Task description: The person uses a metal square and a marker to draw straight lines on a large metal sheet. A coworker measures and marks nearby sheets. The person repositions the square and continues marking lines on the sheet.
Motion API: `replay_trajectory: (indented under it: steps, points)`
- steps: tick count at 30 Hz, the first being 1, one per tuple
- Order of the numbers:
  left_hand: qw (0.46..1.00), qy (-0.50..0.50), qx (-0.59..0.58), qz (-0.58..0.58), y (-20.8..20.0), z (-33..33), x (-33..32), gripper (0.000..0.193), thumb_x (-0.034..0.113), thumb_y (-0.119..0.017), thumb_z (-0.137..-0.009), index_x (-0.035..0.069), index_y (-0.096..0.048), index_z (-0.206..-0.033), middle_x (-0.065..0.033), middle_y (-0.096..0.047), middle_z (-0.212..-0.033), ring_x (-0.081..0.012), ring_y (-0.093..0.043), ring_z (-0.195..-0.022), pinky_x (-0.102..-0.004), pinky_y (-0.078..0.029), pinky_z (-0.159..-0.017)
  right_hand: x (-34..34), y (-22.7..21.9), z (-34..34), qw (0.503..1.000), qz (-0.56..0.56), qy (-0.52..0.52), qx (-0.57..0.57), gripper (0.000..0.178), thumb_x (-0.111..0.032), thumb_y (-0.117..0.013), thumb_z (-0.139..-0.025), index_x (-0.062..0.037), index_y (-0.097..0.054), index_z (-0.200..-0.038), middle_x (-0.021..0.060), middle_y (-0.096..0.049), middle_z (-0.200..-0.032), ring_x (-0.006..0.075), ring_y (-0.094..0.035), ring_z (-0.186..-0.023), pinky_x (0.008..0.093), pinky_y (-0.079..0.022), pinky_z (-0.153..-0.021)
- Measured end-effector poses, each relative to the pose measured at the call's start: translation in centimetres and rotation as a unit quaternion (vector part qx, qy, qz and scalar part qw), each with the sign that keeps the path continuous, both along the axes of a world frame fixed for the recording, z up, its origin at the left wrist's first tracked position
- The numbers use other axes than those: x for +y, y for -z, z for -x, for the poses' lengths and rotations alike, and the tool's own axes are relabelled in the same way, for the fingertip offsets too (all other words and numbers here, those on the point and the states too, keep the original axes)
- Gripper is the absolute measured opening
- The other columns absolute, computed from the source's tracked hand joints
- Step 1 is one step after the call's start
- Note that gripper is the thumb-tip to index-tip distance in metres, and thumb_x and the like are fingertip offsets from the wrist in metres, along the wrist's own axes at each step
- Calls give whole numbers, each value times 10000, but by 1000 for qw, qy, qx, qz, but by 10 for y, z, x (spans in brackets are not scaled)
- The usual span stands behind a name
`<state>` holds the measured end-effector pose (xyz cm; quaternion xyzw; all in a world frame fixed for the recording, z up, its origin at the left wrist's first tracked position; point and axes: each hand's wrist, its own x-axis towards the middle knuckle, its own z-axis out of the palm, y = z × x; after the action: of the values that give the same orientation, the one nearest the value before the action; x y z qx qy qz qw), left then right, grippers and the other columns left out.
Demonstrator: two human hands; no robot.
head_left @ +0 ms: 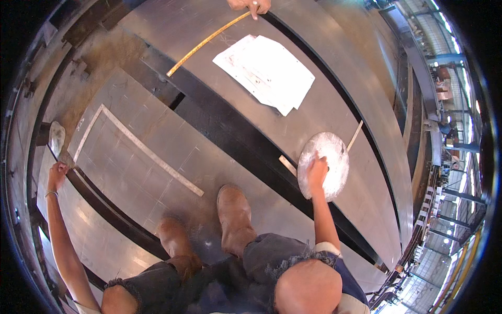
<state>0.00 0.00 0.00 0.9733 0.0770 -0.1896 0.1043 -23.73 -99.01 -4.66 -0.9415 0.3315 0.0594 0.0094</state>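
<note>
My left hand (57, 175) is at the far left, with its fingers closed by the edge of a steel plate (172, 136). What it holds is too small to make out; a thin dark rod runs up from it toward a pale rounded object (56, 137). My right hand (317, 171) is closed at the middle of a round whitish disc (334, 183), fingers curled against its face. The disc covers part of a straight ruler (355, 135), whose ends stick out on both sides. An L-shaped steel square (151, 152) lies on the gridded plate.
White paper sheets (266, 73) lie on the far plate. Another person's hand (251, 6) touches a yellow measuring tape (206, 42) at the top. Dark gaps (225, 118) separate the plates. My boots (234, 214) rest on the near plate.
</note>
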Motion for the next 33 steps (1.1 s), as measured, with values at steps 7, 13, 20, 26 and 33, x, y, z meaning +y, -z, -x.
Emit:
replay_trajectory:
  steps: [7,13,20,26,33]
  points:
    - [997,5,-72,3,-2,-43,14,136,137,-665,-863,13,-685,-916,-125,-708,-812,-229,-663,-731,-359,-515,-690,-3,40,-38,993,59,-55,-80,491,-35,-612,-835,28,-566,-1319,298,-584,-1086,428,-630,-953,496,-538,-826]
    - [998,2,-54,23,11,-6,10,139,147,-655,-871,16,-693,-898,-117,-711,-805,-223,-671,-753,-352,-517,-699,15,3,-14,995,42,-91,1,467,-27,-589,-857,59,-554,-1315,295,-588,-1114,426,-635,-947,504,-540,-801]
    - [999,6,-24,36,11,-12,-1,159,160,-661,-860,8,-691,-900,-128,-709,-813,-239,-680,-778,-355,-519,-719,-10,15,4,996,67,-47,-37,447,-64,-573,-881,9,-578,-1322,287,-589,-982,423,-636,-893,488,-528,-799]
    - [998,5,-46,32,7,-9,-5,142,131,-621,-867,9,-687,-897,-143,-710,-827,-249,-679,-782,-366,-517,-718,11,13,5,994,41,-95,-45,522,-23,-605,-853,-1,-548,-1372,260,-565,-1033,404,-606,-918,473,-524,-807]
    - [999,-1,-39,34,11,-5,22,142,140,-635,-876,17,-685,-924,-145,-715,-838,-255,-680,-785,-370,-518,-723,29,4,-9,997,27,-61,-24,538,-30,-604,-847,-15,-541,-1381,258,-567,-1081,408,-607,-964,490,-522,-826]
